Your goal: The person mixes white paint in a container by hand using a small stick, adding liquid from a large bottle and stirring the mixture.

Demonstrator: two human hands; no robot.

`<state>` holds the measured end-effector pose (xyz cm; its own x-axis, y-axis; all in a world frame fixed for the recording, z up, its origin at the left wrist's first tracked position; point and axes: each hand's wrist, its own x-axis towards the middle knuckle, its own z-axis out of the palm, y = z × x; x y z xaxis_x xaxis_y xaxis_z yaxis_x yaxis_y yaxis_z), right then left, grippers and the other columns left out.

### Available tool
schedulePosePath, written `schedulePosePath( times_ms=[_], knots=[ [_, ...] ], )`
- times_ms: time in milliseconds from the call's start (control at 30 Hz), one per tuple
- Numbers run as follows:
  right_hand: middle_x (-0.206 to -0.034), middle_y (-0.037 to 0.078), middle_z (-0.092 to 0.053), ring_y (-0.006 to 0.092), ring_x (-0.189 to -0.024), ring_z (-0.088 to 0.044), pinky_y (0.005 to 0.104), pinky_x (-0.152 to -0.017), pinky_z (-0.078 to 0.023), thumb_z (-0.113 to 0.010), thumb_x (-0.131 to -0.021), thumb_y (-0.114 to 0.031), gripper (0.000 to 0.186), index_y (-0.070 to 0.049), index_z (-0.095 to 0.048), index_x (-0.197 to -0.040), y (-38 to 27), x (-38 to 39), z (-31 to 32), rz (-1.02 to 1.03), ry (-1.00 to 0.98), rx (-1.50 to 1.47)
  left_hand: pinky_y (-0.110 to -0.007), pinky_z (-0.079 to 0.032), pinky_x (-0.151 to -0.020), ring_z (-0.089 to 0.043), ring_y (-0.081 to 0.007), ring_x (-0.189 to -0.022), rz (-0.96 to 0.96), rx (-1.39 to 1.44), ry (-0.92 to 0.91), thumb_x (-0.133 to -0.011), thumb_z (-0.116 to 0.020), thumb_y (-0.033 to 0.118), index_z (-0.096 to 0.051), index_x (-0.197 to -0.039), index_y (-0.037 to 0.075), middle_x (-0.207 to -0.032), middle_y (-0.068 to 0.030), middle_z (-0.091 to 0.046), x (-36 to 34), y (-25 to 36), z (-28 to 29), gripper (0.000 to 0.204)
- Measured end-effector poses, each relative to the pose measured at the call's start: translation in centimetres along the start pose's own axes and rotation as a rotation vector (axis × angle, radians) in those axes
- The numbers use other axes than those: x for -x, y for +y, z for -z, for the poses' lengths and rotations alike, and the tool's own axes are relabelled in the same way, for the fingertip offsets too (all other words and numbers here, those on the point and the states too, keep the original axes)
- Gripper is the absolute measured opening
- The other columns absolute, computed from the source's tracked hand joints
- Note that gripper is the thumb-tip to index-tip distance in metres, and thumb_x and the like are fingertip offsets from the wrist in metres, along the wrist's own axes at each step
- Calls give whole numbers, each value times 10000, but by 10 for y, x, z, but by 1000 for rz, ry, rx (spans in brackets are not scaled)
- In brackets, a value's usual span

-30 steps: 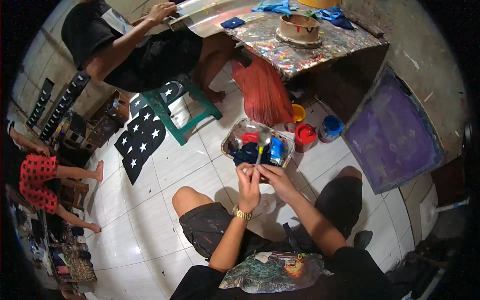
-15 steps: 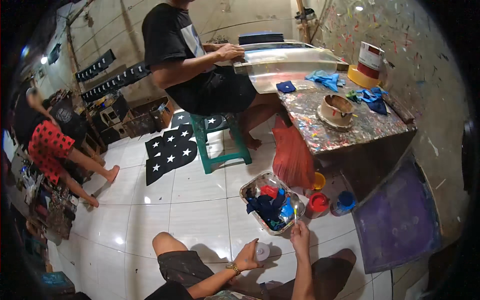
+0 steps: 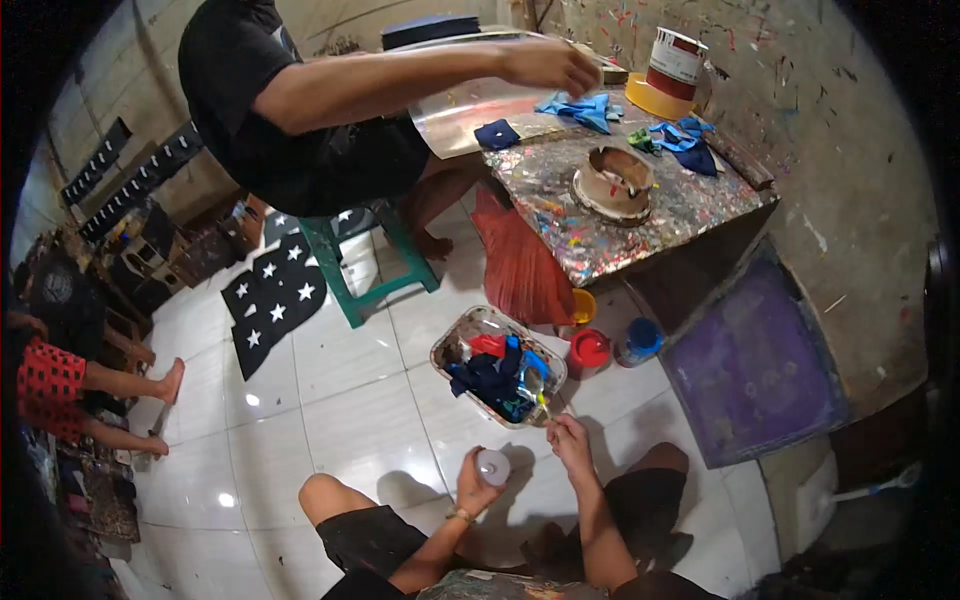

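Note:
Over the white tiled floor, my left hand (image 3: 474,487) is wrapped round a small, translucent white, round-topped container (image 3: 493,466). To its right, my right hand (image 3: 569,443) pinches a slim stick-like tool (image 3: 543,402) with a yellow-green part; its exact kind is too small to make out. The tool reaches to the near right rim of a clear plastic tray (image 3: 440,357). Dark blue, bright blue and red rags (image 3: 487,372) lie crumpled in the tray. Just right of the tray stand a red paint tub (image 3: 589,351), a blue paint tub (image 3: 640,341) and a yellow one (image 3: 583,306).
A co-worker (image 3: 300,150) sits on a green stool (image 3: 350,290) by a paint-spattered table (image 3: 700,215). On it are a beige ring-shaped pot (image 3: 613,185), blue rags (image 3: 590,111) and a can (image 3: 672,70). A red plastic bag (image 3: 520,265), purple framed panel (image 3: 755,365) and black star-printed pieces (image 3: 275,305) are nearby.
The whole view has swung, shifting the room leftward. The co-worker's arm has stretched out rightward over the table. My hands keep hold of the container and the tool.

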<state>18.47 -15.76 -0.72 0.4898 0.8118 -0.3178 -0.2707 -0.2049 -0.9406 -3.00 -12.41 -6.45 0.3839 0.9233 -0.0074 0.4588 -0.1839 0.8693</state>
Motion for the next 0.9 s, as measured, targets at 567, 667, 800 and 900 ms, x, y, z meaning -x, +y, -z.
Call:
schedulePosePath(
  times_ms=[567, 667, 800, 900],
  knots=[
    [-564, -48, -406, 59, -429, -330, 239, -411, -230, -445, -966, -356, 358, -96, -529, -735, -288, 226, -236, -501, -739, 326, -413, -447, -1014, -551, -372, -1185, 449, 147, 533, -598, -837, 302, -332, -1414, 42, -1316, -196, -535, 177, 305, 431, 995],
    [-568, -29, -416, 77, -428, -325, 247, -404, -247, -475, -918, -235, 223, -67, -547, -790, -298, 288, -328, -646, -880, 567, -419, -445, -1019, -547, -363, -1198, 591, 131, 735, -589, -861, 302, -326, -1418, 54, -1318, -192, -537, 247, 297, 476, 1017],
    [-568, -22, -424, 77, -430, -332, 249, -403, -247, -482, -918, -236, 232, -62, -574, -794, -292, 366, -461, -710, -1208, 770, -417, -445, -1022, -538, -375, -1208, 670, 96, 1056, -584, -873, 272, -341, -1398, 59, -1320, -198, -534, 345, 272, 546, 995],
    [-540, -15, -423, 93, -420, -348, 263, -404, -261, -538, -906, -217, 219, -42, -630, -811, -275, 425, -592, -667, -1256, 1027, -429, -420, -1036, -481, -366, -1262, 827, 71, 1132, -597, -857, 248, -348, -1379, 58, -1323, -222, -491, 424, 238, 644, 952]
  ],
)
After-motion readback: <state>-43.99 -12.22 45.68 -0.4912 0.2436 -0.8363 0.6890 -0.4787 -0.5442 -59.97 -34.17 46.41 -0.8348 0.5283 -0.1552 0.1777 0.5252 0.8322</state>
